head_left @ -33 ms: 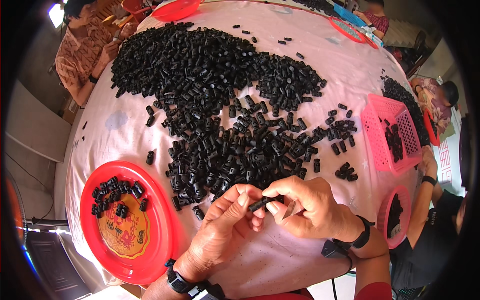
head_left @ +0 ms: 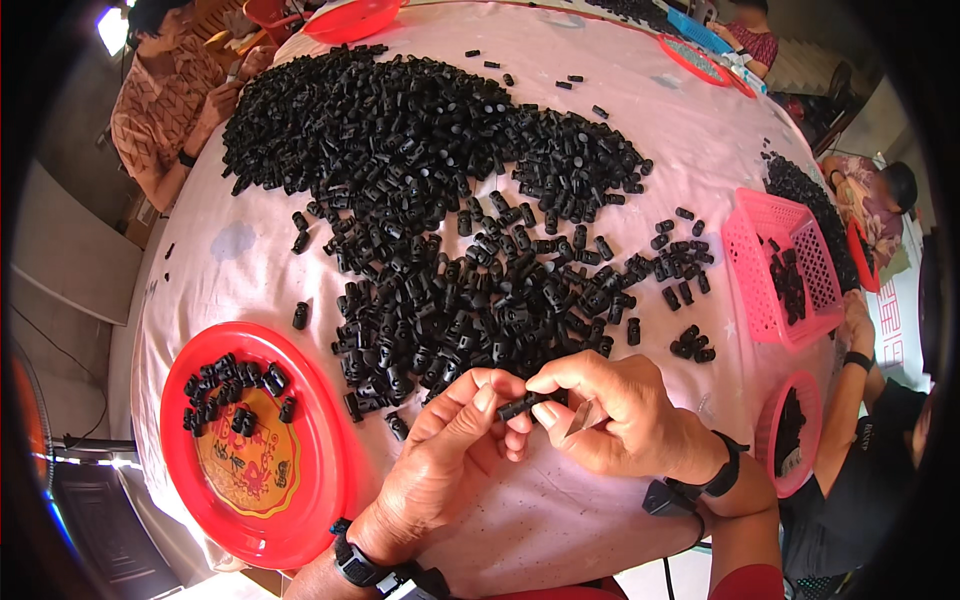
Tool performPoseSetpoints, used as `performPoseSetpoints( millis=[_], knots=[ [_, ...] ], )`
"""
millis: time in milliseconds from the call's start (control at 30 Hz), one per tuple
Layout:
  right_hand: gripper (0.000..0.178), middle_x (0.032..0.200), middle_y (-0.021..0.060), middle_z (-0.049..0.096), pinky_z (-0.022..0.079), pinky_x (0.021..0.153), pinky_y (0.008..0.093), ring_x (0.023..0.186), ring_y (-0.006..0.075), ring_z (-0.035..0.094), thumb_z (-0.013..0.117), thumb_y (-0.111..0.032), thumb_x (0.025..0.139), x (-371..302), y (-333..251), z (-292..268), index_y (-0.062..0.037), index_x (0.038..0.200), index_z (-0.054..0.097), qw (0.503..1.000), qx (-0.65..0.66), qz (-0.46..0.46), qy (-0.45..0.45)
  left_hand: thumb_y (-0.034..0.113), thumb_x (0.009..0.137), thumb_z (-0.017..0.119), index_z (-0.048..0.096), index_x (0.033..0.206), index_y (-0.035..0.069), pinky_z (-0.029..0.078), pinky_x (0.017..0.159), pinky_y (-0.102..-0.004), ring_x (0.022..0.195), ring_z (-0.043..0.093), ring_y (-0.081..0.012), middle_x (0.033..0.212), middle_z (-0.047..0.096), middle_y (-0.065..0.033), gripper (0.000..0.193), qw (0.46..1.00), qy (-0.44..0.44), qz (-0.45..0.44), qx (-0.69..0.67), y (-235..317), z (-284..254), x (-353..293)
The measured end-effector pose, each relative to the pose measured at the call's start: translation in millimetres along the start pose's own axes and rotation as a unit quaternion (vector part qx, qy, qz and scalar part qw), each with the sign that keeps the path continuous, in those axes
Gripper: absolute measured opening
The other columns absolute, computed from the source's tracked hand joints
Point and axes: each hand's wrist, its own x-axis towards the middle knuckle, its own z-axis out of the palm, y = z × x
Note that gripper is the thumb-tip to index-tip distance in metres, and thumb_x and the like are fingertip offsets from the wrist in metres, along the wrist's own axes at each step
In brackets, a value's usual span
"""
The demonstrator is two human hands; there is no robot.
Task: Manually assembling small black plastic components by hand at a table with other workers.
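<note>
Between my hands, just above the near edge of the cloth, is a small black plastic cylinder (head_left: 514,408) that looks like a cord lock. My left hand (head_left: 450,445) pinches its left end between thumb and fingers. My right hand (head_left: 640,415) closes on its other end, with thumb and forefinger pressed together. A thin, flat, pointed strip (head_left: 580,418) also sticks out of my right hand; its kind is unclear. Beyond my hands spreads a big heap of similar black cord locks (head_left: 480,300). To the left, a red round tray (head_left: 320,470) holds several of them.
A pink perforated basket (head_left: 745,270) and a pink round basket (head_left: 768,440) stand at the right, both with black pieces inside. Another person's forearm (head_left: 840,410) is close to them. Other people sit around the cloth-covered table (head_left: 250,290). A red basin (head_left: 350,22) is at the far edge.
</note>
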Motion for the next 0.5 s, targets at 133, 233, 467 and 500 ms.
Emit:
performPoseSetpoints(
  millis=[133, 233, 467, 500],
  knots=[
    [0.037, 0.081, 0.0044, 0.069, 0.054, 0.053, 0.0260, 0.064, 0.0165, 0.071, 0.073, -0.009, 0.077, -1.8, 2.3, 0.5, -0.0051, 0.109, 0.054, 1.000, 0.002, 0.008, 0.020, 0.021, 0.100, 0.054, 0.055, 0.121, 0.004, 0.045, 0.080, -0.0254, 0.085, 0.055, -0.0101, 0.098, 0.062, -0.0044, 0.028, 1.000, 0.001, 0.017, -0.014, -1.1, 2.3, -0.3],
    [0.035, 0.079, 0.0041, 0.069, 0.053, 0.052, 0.0259, 0.060, 0.0156, 0.069, 0.074, -0.011, 0.077, -1.8, 0.1, 1.3, -0.0055, 0.106, 0.055, 1.000, -0.004, 0.007, 0.027, 0.020, 0.099, 0.054, 0.055, 0.123, 0.004, 0.046, 0.083, -0.0268, 0.089, 0.056, -0.0101, 0.101, 0.062, -0.0041, 0.029, 0.999, 0.013, 0.020, 0.032, -0.6, 1.7, -0.9],
    [0.027, 0.069, 0.0030, 0.065, 0.050, 0.047, 0.0269, 0.056, 0.0160, 0.067, 0.076, -0.018, 0.077, -0.9, -1.1, 6.2, -0.0059, 0.092, 0.057, 0.999, -0.036, -0.026, 0.023, 0.019, 0.100, 0.053, 0.056, 0.120, 0.004, 0.045, 0.087, -0.0275, 0.092, 0.055, -0.0093, 0.107, 0.061, -0.0022, 0.025, 0.998, 0.027, 0.032, 0.048, -5.6, 2.1, -1.4],
    [0.027, 0.069, 0.0030, 0.065, 0.050, 0.047, 0.0269, 0.056, 0.0160, 0.067, 0.076, -0.018, 0.077, -1.1, -0.9, 5.8, -0.0059, 0.092, 0.057, 0.999, -0.036, -0.026, 0.023, 0.019, 0.100, 0.052, 0.056, 0.119, 0.005, 0.045, 0.088, -0.0274, 0.093, 0.055, -0.0093, 0.107, 0.061, -0.0019, 0.024, 0.998, 0.027, 0.031, 0.053, -5.3, 2.4, -1.2]
  ],
)
